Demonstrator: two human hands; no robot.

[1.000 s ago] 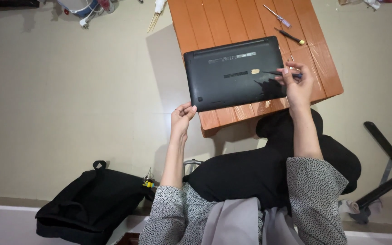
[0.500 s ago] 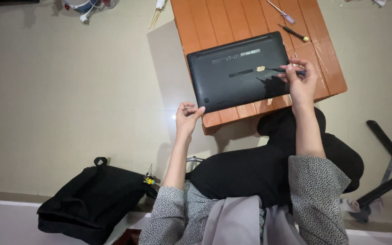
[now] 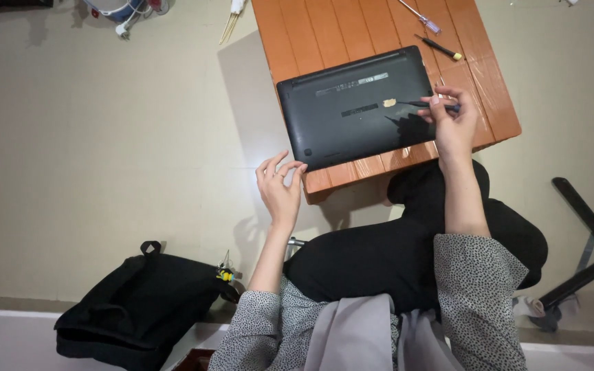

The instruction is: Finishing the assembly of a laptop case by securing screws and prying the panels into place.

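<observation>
A: Where does the flat black laptop with its underside turned up [image 3: 359,106] lie?

B: In the upper middle of the frame, on the low orange-brown slatted wooden tabletop [image 3: 311,27], reaching nearly to the tabletop's lower edge. A small gold sticker sits near the middle of its base.

A: And the hands?

B: The right hand [image 3: 452,120] is right of centre, fingers closed round a slim dark pen-like tool [image 3: 427,105] whose tip rests on the laptop base close to the sticker. The left hand [image 3: 280,189] is empty, fingers spread and loosely curled, at the lower left corner of the laptop (touching the tabletop edge or just short of it, I cannot tell).

A: How would the laptop handle?

B: Stiff and flat, I'd judge, fairly heavy for its thinness, with a smooth plastic shell that may slide on the shiny wood. Best taken by its two long edges or steadied at a corner; the base panel looks thin, so pressing hard mid-panel seems unwise.

A: What else is about?

B: Two screwdrivers in the upper right: a clear-handled one [image 3: 417,15] and a black one with a yellow tip [image 3: 440,47]. A black fabric bag [image 3: 132,309] lies on the beige floor [image 3: 91,137] at lower left, and part of a black chair base [image 3: 586,240] shows at the right edge.
</observation>
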